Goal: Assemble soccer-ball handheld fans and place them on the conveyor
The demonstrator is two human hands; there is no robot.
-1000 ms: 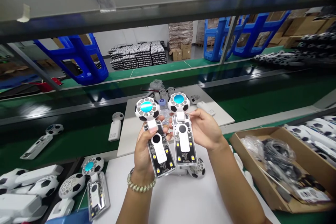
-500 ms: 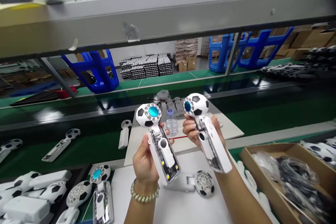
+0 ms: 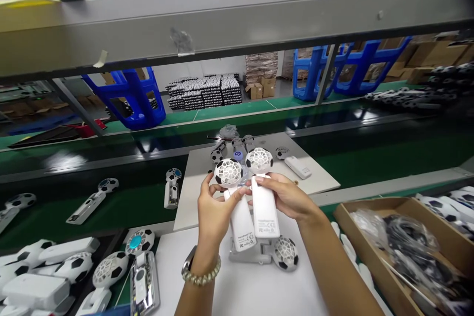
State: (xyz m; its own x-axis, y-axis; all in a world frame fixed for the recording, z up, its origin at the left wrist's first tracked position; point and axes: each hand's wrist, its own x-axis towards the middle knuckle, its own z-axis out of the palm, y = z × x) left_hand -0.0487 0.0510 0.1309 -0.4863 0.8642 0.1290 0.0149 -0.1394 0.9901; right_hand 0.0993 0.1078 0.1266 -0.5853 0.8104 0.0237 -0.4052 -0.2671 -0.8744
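Note:
My left hand [image 3: 214, 210] is closed on a white handheld fan [image 3: 242, 229] with a football-patterned head. A second football-patterned handheld fan [image 3: 265, 215] is gripped by my right hand [image 3: 292, 197]. Both are held side by side and slightly tilted, grille heads up, with the printed backs of their handles facing me. My left thumb lies across the top of the left handle. Beneath them, another fan [image 3: 286, 253] lies on the white work surface [image 3: 255, 291], partly hidden. A bottle with a blue cap [image 3: 238, 155] shows behind the fan heads.
More fans [image 3: 48, 271] are piled at left, and one with a transparent handle [image 3: 144, 276] lies beside them. Several lie on the green conveyor [image 3: 140, 192]. At right stands a cardboard box [image 3: 365, 242] of bagged cables. A shelf beam [image 3: 237, 19] crosses overhead.
Both fans have been turned over, from their clear circuit sides and blue discs to their printed backs. They have come closer together, and the heads sit lower.

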